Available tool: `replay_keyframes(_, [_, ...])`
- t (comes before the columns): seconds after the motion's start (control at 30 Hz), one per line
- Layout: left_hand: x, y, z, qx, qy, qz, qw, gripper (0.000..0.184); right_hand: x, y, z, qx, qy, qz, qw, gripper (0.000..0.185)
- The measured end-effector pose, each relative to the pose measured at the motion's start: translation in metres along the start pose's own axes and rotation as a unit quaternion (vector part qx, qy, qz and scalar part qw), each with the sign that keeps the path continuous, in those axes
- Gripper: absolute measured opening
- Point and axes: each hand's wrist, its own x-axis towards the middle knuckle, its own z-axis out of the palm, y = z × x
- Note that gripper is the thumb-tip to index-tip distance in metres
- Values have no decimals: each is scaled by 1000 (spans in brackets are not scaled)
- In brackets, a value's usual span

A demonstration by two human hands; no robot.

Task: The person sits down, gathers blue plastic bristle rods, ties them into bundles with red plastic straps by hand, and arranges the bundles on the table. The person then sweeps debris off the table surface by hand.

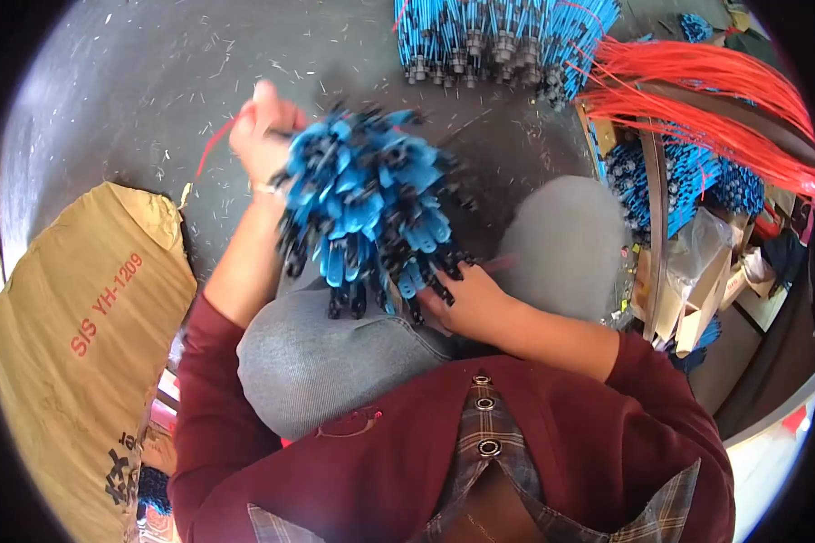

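A thick bundle of blue sticks with black ends stands above my lap, its flat blue tabs facing up and slightly blurred. My left hand is at its far left side, fingers closed on a thin red tie strand whose loose end trails down to the left. My right hand is curled at the bundle's near right edge. Its fingertips are hidden by the black ends, and a blurred reddish streak shows beside it; what it grips cannot be made out.
A larger blue bundle lies on the dark floor ahead. Long red strands hang over a rail at right, above more blue bundles and an open carton. A brown sack lies at left, near my bent knees.
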Motion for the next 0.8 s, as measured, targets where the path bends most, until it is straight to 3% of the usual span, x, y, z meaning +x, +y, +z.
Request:
replay_keyframes(0.03, [4,3,11,97,-34,74,992,40,-1,-3,16,-56,73,-6,996,27])
replay_keyframes(0.07, [7,5,25,190,-66,149,968,40,5,-7,33,14,122,23,992,24])
replay_keyframes(0.13, [2,5,69,207,-74,225,949,40,17,-15,65,162,231,57,958,20])
replay_keyframes(0.17, [22,-17,89,360,-53,398,842,37,28,-13,30,154,167,90,970,16])
replay_keyframes(0.2, [36,-38,105,489,-31,547,679,36,35,-7,11,146,103,123,976,13])
replay_keyframes(0.23, [10,-31,121,353,-92,406,838,35,35,-2,11,167,164,158,959,7])
replay_keyframes(0.27, [-16,-22,139,193,-151,237,940,34,32,4,17,189,216,190,939,6])
replay_keyframes(0.3, [-18,-36,150,167,-225,146,949,35,27,12,20,184,214,213,935,6])
replay_keyframes(0.43, [-37,-76,173,173,-351,52,919,36,3,30,56,264,249,279,889,11])
replay_keyframes(0.53, [-50,-88,173,277,-408,28,870,31,-6,32,78,283,288,289,868,11])
replay_keyframes(0.57, [-60,-74,171,284,-437,-99,848,28,-9,35,76,272,274,279,879,10])
replay_keyframes(0.63, [-59,-103,169,264,-433,-152,849,29,-13,46,65,251,249,257,899,8])
replay_keyframes(0.7, [-58,-113,166,179,-434,-233,852,30,-16,61,62,222,293,235,900,8])
replay_keyframes(0.8, [-55,-110,170,139,-456,-244,844,30,-9,84,71,162,391,200,884,9])
